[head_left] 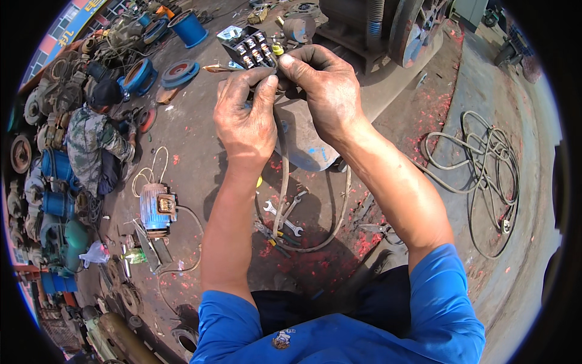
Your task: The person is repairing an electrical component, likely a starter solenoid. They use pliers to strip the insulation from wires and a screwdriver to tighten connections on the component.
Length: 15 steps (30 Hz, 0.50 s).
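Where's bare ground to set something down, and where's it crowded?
Mostly bare ground lies between the co-worker, the blue motor and the left hand; another strip runs right of the coiled cable. It is crowded at far left with machine parts, and between the forearms, around the wrenches and cable loop.

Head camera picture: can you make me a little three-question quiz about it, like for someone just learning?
1. True or false: the left hand and right hand are close together.
2. Pick one: the motor lying left of the left forearm is mainly A) red, B) blue, C) green.
3. Which is nearer the hands: the black terminal block or that motor?

Key: 1. True. 2. B. 3. The black terminal block.
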### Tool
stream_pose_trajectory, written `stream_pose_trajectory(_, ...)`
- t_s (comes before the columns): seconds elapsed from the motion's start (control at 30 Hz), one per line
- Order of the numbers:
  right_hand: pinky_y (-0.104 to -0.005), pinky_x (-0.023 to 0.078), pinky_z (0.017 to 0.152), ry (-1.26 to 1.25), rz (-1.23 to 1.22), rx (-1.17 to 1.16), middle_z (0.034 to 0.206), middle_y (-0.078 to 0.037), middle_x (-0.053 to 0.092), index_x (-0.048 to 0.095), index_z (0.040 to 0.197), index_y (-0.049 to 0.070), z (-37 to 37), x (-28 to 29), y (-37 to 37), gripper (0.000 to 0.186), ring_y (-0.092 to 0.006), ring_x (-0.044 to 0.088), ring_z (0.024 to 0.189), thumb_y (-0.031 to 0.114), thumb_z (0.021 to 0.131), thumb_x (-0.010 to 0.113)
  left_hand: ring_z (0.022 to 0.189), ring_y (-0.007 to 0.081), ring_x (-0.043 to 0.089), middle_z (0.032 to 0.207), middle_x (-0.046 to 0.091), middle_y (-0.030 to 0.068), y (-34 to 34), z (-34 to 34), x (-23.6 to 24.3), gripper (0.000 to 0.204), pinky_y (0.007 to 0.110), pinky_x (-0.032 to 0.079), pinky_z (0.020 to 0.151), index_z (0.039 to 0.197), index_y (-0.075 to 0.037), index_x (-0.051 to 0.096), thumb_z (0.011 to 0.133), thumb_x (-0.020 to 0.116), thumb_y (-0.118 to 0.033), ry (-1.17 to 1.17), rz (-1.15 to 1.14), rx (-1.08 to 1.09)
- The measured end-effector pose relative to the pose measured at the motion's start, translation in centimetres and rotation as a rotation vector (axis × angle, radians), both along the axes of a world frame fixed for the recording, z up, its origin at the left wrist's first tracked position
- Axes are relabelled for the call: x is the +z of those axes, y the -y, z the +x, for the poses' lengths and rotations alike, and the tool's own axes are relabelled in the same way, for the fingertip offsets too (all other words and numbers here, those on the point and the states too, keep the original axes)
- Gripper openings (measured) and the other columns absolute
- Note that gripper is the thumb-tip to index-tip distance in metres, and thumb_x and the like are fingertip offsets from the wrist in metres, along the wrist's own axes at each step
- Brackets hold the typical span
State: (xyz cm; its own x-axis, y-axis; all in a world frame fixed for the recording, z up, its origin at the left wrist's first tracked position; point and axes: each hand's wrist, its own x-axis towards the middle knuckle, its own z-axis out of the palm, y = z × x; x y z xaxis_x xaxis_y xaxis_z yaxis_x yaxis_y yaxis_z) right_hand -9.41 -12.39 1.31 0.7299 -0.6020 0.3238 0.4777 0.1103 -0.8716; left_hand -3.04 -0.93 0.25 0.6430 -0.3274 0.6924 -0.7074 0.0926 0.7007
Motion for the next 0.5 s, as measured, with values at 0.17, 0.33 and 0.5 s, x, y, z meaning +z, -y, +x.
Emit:
stream_pose_trajectory(0.17, -0.0288, 0.053, 0.071, 0.237, -0.883, -0.451, 0.091, -0.006, 0.068, 0.069, 0.102, 0.004, -1.4, -0.2, 2.1, 0.019, -0.0166, 0.065, 0.08, 0.005, 0.084, 0.074, 0.087, 0.022, 0.055, 0.09, 0.066, 0.0064, -1.0, 0.5, 0.7, 0.01, 0.034, 0.044, 0.082, 0.097, -0.002, 0.07, 0.09, 0.069, -0.009, 0.125, 0.099, -0.028)
stream_pose_trajectory(0.33, -0.0383, 0.052, 0.068, 0.315, -1.407, -0.532, 0.085, -0.009, 0.065, 0.067, 0.098, 0.007, -2.4, -0.7, 3.8, 0.031, -0.0292, 0.064, 0.077, 0.001, 0.068, 0.076, 0.089, 0.0229, 0.056, 0.091, 0.067, 0.007, -1.3, 1.1, 0.4, 0.011, 0.034, 0.044, 0.083, 0.098, -0.003, 0.071, 0.088, 0.069, -0.009, 0.264, 0.176, -0.079)
stream_pose_trajectory(0.5, -0.0374, 0.048, 0.059, 0.133, -1.228, -0.521, 0.077, -0.01, 0.061, 0.06, 0.088, 0.004, -2.0, -2.3, 2.3, 0.015, -0.032, 0.059, 0.069, 0.007, 0.078, 0.072, 0.09, 0.0229, 0.059, 0.094, 0.068, 0.0079, -1.7, 0.5, 0.5, 0.01, 0.034, 0.045, 0.083, 0.095, -0.004, 0.071, 0.085, 0.072, -0.005, 0.172, 0.19, -0.104)
